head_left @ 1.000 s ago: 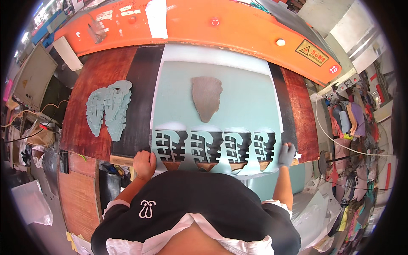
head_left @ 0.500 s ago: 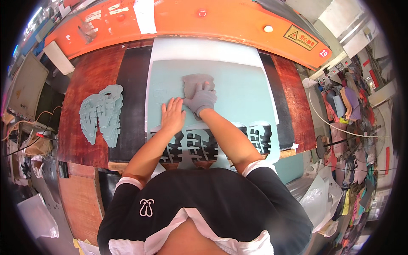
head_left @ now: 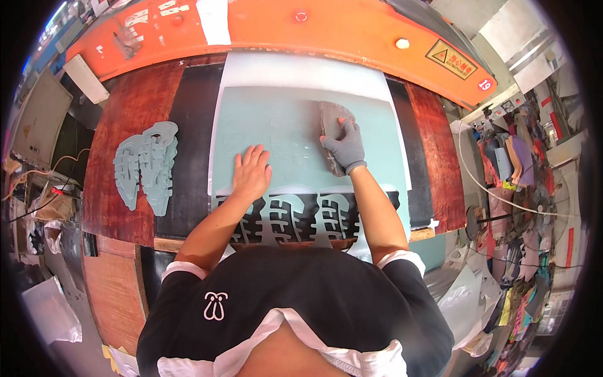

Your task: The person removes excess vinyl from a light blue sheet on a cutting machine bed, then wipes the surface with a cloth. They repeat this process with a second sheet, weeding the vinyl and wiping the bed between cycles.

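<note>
A pale green sheet (head_left: pixel 270 113) lies over a white board (head_left: pixel 295 68). Its near edge has rows of slotted cut-outs (head_left: pixel 292 217) with dark surface showing through. My left hand (head_left: pixel 252 176), bare, rests flat on the sheet with the fingers stretched out, left of centre. On the right side of the sheet, my right hand (head_left: pixel 349 147) in a grey glove grips a grey cutting die (head_left: pixel 329 119) with a curved outline. The die looks tilted; its underside is hidden. Faint outlines mark the sheet between my hands.
Left on the reddish-brown table lie stacked pale green cut pieces (head_left: pixel 158 169). An orange machine beam (head_left: pixel 264 28) spans the far side. Coloured material scraps (head_left: pixel 509 157) hang at the right, near a white cable (head_left: pixel 490 196). A wooden panel (head_left: pixel 113 276) stands lower left.
My right hand has moved the cutting die to the right across the sheet, and the die has turned from lying flat to tilted. My left hand stays in nearly the same place.
</note>
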`<state>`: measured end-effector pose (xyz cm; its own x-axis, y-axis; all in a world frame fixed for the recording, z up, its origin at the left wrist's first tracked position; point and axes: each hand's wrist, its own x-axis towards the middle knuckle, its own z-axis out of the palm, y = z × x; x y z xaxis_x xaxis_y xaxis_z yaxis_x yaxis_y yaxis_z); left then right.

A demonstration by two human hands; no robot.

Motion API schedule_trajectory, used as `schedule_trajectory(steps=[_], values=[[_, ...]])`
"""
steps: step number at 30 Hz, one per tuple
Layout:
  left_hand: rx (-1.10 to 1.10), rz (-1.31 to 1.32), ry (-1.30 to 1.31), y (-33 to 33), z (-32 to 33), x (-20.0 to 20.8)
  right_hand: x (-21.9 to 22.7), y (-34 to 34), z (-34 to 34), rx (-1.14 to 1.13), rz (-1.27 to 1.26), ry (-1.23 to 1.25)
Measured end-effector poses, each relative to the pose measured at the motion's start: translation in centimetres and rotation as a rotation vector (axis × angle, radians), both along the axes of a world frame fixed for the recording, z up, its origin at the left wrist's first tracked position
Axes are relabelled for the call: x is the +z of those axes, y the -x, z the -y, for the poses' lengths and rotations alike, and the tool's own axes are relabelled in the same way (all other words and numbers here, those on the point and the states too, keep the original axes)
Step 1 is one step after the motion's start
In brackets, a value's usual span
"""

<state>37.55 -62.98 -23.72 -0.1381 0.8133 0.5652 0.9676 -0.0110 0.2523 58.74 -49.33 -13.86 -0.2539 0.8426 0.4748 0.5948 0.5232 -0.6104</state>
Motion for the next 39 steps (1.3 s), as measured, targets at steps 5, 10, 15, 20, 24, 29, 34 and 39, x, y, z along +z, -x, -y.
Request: schedule_trajectory(steps=[5, 10, 15, 20, 24, 29, 34, 39], values=[[-0.004, -0.027, -0.045, 0.2, 0.1, 0.3, -0.9, -0.5, 0.4, -0.217, 0.413, -0.018], [-0.002, -0.031, -0.029, 0.2, 0.3, 0.5, -1.2, -0.4, 0.9, -0.203, 0.386, -0.035], [-0.003, -0.047, -0.038, 0.3, 0.3, 0.5, -1.1, -0.2, 1.6, -0.194, 0.400, -0.011], [0.002, -0.057, -0.043, 0.5, 0.5, 0.4, -0.4, 0.1, 2.2, -0.183, 0.409, 0.039], [-0.002, -0.044, -0.058, 0.7, 0.2, 0.6, -1.0, 0.2, 1.5, -0.163, 0.428, 0.028], [-0.208, 0.102, -0.202, 2.3, 3.3, 1.4, -2.4, -5.5, 0.7, -0.072, 0.206, -0.182], [0.035, 0.199, -0.162, 5.6, 14.6, -0.8, -5.7, -19.9, 7.0, -0.466, 0.223, -0.217], [0.210, 0.432, 0.004, 5.1, 20.5, -5.4, -12.0, -24.7, 11.8, -0.693, 0.112, -0.063]])
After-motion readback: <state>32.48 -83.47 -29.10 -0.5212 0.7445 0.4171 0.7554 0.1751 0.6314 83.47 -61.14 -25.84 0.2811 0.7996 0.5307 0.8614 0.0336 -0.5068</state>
